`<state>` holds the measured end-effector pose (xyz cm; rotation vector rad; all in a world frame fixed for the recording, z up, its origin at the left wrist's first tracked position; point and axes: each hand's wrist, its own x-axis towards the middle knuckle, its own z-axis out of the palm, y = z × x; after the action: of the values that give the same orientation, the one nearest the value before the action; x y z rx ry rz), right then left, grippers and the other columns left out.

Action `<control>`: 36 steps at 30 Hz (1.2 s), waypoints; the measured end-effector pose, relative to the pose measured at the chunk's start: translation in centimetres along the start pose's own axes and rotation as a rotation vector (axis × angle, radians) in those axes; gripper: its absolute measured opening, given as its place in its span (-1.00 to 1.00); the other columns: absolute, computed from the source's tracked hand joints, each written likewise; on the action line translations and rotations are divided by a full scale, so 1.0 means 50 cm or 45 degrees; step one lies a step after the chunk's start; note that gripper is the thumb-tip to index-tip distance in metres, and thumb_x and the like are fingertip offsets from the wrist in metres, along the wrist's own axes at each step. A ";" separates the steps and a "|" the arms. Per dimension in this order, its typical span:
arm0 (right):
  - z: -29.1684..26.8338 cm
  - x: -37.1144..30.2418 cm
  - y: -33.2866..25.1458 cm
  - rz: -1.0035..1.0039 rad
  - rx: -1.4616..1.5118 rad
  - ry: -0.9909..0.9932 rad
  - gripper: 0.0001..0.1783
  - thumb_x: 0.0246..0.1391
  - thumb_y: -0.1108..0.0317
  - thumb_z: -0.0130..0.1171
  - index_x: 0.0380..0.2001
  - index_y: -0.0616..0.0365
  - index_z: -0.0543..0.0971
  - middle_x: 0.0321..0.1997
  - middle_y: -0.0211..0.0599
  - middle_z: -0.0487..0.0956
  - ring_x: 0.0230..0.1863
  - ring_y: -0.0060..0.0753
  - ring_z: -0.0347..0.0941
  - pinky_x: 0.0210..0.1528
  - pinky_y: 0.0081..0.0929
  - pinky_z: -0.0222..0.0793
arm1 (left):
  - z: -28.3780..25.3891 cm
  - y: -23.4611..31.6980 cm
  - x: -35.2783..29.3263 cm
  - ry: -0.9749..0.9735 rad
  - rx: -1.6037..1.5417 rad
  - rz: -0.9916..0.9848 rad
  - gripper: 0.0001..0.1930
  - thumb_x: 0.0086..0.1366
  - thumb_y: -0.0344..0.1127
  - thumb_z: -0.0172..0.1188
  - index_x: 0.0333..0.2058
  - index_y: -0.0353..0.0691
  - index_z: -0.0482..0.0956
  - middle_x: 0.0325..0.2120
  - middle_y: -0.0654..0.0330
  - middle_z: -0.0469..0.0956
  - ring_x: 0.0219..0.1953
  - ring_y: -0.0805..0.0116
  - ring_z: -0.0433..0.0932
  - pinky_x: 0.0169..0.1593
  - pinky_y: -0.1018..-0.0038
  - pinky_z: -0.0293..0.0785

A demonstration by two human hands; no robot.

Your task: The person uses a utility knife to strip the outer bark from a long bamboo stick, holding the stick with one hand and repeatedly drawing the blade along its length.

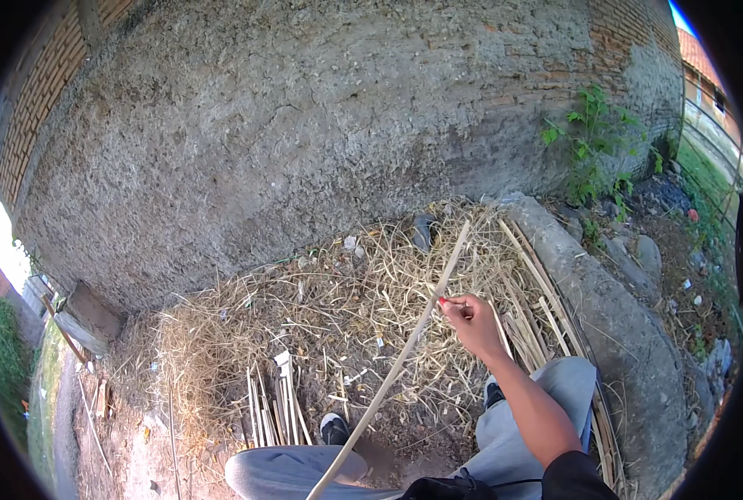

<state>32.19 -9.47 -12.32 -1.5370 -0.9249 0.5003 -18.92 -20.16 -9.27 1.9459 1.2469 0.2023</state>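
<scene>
A long pale bamboo strip (396,367) slants up from the lower edge, past my knees, to a point above the straw. My right hand (471,325) is beside its upper half with the fingers closed in a pinch. At the fingertips shows a small red thing (443,301), right against the strip; it is too small to tell what it is. My left hand is out of the picture, and the strip's lower end runs out of sight.
Straw-like shavings (196,350) cover the ground below a rough plastered wall (305,125). Cut strips (275,408) lie by my left shoe (335,428). More long strips (546,283) lie to the right, along a concrete ledge (613,333). A green plant (592,142) grows by the wall.
</scene>
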 end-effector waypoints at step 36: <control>-0.065 0.021 -0.084 -0.731 -0.145 0.145 -0.67 -0.23 0.33 0.55 -0.36 0.21 0.69 -0.33 -0.21 0.67 -0.37 -0.28 0.63 -0.36 -0.46 0.52 | -0.278 0.277 0.292 1.321 1.464 0.747 -0.63 0.24 -0.06 0.26 -0.63 -0.07 0.38 -0.70 0.33 0.34 -0.61 0.33 0.37 -0.36 0.35 0.24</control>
<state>34.16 -10.78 -7.43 -1.3033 -1.2589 -0.0511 -9.15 -3.43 5.66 3.4302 1.5041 1.0971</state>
